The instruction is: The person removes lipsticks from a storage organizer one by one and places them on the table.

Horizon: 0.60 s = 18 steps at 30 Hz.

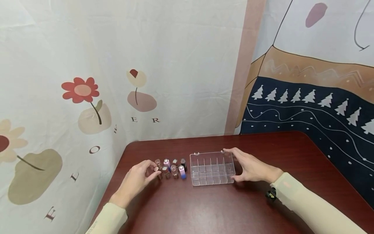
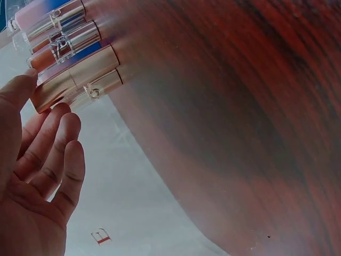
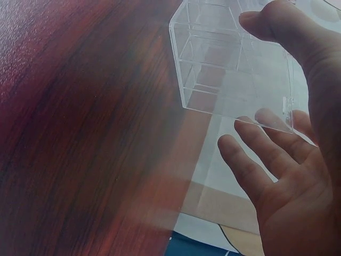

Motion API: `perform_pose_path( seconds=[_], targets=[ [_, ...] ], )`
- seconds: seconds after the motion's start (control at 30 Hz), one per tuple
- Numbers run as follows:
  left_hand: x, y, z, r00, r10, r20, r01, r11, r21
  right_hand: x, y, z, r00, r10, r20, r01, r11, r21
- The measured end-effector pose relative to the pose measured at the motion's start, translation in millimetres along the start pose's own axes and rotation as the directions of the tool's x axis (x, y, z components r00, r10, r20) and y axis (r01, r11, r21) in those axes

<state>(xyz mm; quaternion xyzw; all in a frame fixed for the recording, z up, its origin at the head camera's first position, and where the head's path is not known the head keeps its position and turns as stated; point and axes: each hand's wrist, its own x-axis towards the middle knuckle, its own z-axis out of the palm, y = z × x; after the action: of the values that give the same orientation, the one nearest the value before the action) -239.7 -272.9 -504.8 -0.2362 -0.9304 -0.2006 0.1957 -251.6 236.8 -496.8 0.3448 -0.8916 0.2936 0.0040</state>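
My left hand [image 1: 135, 178] is at the left end of a cluster of small lip-makeup tubes. Its thumb and fingers pinch the end of a gold lipstick tube [image 2: 80, 77]. Beside that tube stand several clear-capped ones, including a brown one [image 2: 45, 58], and pink-to-blue tubes [image 1: 182, 172]. To the right of the cluster lies a clear plastic divided box [image 1: 213, 180], its compartments showing nothing inside. My right hand [image 1: 252, 167] spans the box's right end and grips it, thumb at the front, fingers toward the back corner.
Everything stands on a dark red wood table [image 1: 187, 208]. A pale printed cloth [image 1: 181, 65] hangs behind and to the left, and a navy one with trees [image 1: 292, 110] to the right. My right wrist wears a black band [image 1: 271, 194].
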Motion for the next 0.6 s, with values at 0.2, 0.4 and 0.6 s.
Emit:
perform_pose_path(
  seconds=[0.2,0.4,0.6],
  targets=[
    [1.2,3.2,-3.4,1.0,-0.015,-0.027,0.015,0.999,0.029,-0.7,-1.6,-0.2,1.0,0.025,0.006,-0.025,1.0,-0.011],
    [4.9,6.7,-7.7,0.996,-0.012,-0.086,0.018,0.997,0.072,-1.0,-1.9,-0.5,0.999,0.034,0.016,-0.034,0.999,-0.004],
    [12.0,13.4,-9.1,0.988,0.03,-0.153,-0.013,0.994,0.112,-0.6,-1.5,-1.3,1.0,0.027,0.015,-0.027,1.0,0.014]
  ],
)
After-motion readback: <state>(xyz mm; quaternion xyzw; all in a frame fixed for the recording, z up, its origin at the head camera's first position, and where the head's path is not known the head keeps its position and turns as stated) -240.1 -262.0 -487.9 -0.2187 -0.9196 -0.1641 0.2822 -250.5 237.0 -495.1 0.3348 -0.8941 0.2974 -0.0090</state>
